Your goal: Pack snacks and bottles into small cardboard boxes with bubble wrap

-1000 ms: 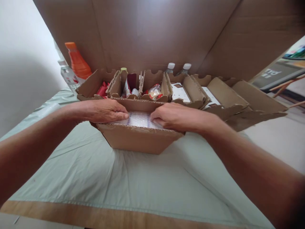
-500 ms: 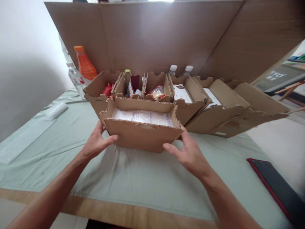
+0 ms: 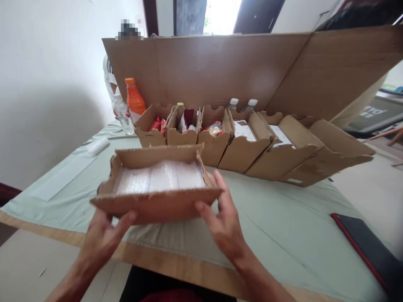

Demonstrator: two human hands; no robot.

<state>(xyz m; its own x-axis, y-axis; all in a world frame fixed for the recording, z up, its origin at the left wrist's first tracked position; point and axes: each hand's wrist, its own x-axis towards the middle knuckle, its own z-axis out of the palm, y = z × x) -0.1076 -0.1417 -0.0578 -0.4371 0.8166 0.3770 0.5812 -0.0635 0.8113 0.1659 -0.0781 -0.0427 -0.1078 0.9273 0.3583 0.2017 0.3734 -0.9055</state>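
Note:
Between my two hands is an open-topped cardboard box [image 3: 163,209], tilted and slightly blurred. Bubble wrap [image 3: 160,178] lies inside it; what the wrap covers, if anything, I cannot make out. My left hand [image 3: 102,235] grips the box's lower left end, thumb on the front wall. On the right end, my right hand [image 3: 220,218] holds it with the thumb in front and the fingers along the side. Behind it stands a row of similar cardboard boxes [image 3: 210,147], holding red packets [image 3: 156,124], a wrapped snack [image 3: 215,129] and white boxes [image 3: 244,131].
A large cardboard panel [image 3: 214,71] rises behind the row. An orange bottle [image 3: 134,98] and a clear bottle [image 3: 124,115] stand at the left. A bubble wrap roll [image 3: 98,145] lies on the green cloth [image 3: 267,218]. A dark phone [image 3: 362,247] with a red edge is at the right.
Both hands have brought the box with bubble wrap away from the row, toward me and leftward. More of its inside shows. The view has tipped up, revealing a doorway behind the panel.

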